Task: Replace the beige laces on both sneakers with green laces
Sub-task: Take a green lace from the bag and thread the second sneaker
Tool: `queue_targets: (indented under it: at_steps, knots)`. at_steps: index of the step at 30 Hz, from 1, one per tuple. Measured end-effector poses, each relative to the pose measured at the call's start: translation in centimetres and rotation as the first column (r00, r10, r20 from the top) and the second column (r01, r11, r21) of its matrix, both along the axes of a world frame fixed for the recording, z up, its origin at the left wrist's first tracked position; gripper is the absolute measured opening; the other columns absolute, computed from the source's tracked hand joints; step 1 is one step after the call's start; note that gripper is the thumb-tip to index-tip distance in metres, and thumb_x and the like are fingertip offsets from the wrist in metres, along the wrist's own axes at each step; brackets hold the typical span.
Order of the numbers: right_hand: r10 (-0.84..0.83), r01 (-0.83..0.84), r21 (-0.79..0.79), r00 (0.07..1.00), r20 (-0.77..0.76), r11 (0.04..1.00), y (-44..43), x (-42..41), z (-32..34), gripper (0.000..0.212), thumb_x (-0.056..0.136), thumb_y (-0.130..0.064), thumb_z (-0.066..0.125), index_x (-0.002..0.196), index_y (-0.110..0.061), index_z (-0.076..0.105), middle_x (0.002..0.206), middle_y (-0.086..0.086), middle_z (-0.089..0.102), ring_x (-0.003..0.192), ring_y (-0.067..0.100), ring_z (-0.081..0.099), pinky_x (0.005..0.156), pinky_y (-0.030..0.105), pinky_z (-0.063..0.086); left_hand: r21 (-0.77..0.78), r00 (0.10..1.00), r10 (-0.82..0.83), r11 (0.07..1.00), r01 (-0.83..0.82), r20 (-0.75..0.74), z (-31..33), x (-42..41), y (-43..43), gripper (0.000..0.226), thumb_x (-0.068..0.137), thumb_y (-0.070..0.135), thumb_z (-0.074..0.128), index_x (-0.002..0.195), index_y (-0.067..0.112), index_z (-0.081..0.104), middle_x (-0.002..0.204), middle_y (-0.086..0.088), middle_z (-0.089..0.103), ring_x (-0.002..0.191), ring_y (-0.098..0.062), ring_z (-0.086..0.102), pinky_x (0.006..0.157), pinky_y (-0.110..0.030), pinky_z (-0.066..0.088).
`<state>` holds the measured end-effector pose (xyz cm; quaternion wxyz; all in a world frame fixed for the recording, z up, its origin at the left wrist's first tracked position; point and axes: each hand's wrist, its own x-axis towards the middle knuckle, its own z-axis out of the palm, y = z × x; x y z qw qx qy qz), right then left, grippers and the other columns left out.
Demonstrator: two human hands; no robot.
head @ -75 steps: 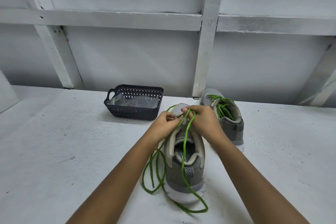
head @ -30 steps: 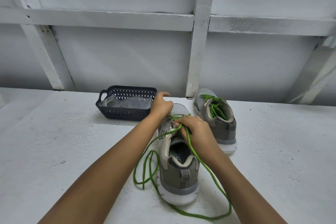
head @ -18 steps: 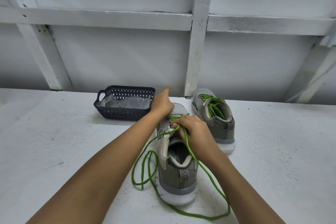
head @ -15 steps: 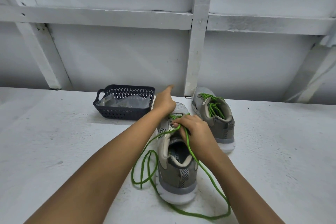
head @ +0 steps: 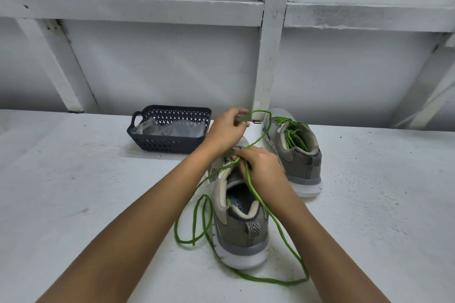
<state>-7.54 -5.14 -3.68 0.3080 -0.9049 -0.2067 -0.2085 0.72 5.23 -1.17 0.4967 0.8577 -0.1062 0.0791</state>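
Left hand (head: 227, 130) now raised past toe, pinching lace (head: 269, 122), new loop drawn out. Right hand (head: 261, 165) still grips lace at sneaker (head: 242, 229) eyelets.

Bare left forearm (head: 147, 216), bare right forearm (head: 310, 231), bare left hand (head: 227, 129), bare right hand (head: 264, 167)

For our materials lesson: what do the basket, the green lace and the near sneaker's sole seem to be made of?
Basket: likely moulded plastic, dark and matte; its walls are a regular pierced lattice.
Green lace: seemingly woven cord, matte; it lies in limp loops.
Sole: probably foam or rubber, white and matte; thick and smooth.
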Motion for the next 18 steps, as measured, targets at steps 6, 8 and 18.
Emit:
queue_targets:
  at_steps: [6, 8, 18]
  knots:
    - [-0.136, 0.136, 0.013, 0.99, 0.041, 0.991, -0.1, -0.4, 0.1, 0.025, 0.087, 0.004, 0.053, 0.105, 0.0, 0.07, 0.096, 0.022, 0.066, 0.089, 0.039, 0.057, 0.076, 0.039, 0.041, -0.151, 0.993, 0.11, 0.982, -0.115, -0.046, -3.1, -3.5, 1.7, 0.036, 0.091, 0.002, 0.048, 0.125, 0.011, 0.056, 0.112, -0.002, 0.063, 0.111, -0.013, 0.057, 0.098, -0.027, 0.043]
    - [-0.187, 0.189, -0.049, 0.982, 0.041, 0.981, 0.0, -0.3, 0.1, 0.026, 0.089, 0.002, 0.05, 0.107, 0.0, 0.068, 0.101, 0.021, 0.065, 0.09, 0.038, 0.054, 0.076, 0.038, 0.039, -0.205, 0.99, 0.116, 0.97, -0.13, -0.079, -3.2, -3.8, 1.9, 0.034, 0.093, 0.003, 0.047, 0.124, 0.011, 0.056, 0.114, -0.004, 0.063, 0.11, -0.015, 0.058, 0.097, -0.032, 0.045]
    - [-0.205, 0.219, -0.085, 0.967, 0.149, 0.972, -0.2, -1.8, 1.3, 0.017, 0.082, -0.001, 0.063, 0.096, -0.003, 0.073, 0.088, 0.012, 0.071, 0.088, 0.037, 0.058, 0.07, 0.043, 0.046, -0.292, 0.988, -0.067, 0.956, 0.023, -0.141, -4.7, -4.4, 2.8, 0.057, 0.086, -0.002, 0.054, 0.135, 0.025, 0.044, 0.126, 0.008, 0.046, 0.097, 0.018, 0.048, 0.084, -0.007, 0.04]
